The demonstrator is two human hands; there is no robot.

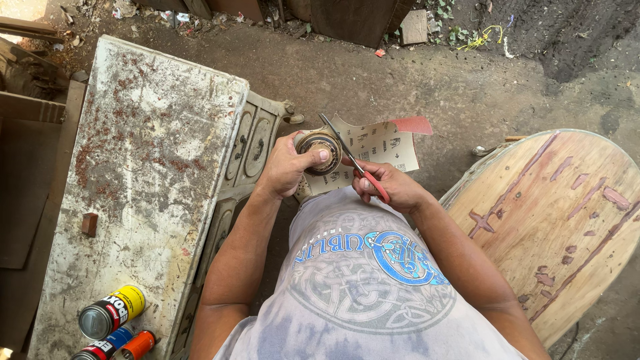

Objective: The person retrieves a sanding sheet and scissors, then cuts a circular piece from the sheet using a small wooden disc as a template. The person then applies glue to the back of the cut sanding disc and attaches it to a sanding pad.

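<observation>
Your left hand (288, 167) grips a round metal disc (320, 151) against stiff tan sandpaper (381, 148). Your right hand (390, 187) closes on red-handled scissors (353, 159), blades open at the sheet. Left: a scuffed, rust-speckled worktop (143, 180) with spray cans (112, 312).

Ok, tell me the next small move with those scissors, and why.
Probably close the red-handled scissors in a short snip along the edge of the round disc. The right hand holds their blades open against the sandpaper sheet, and the left hand presses the disc onto that sheet, seemingly as a cutting guide.
</observation>
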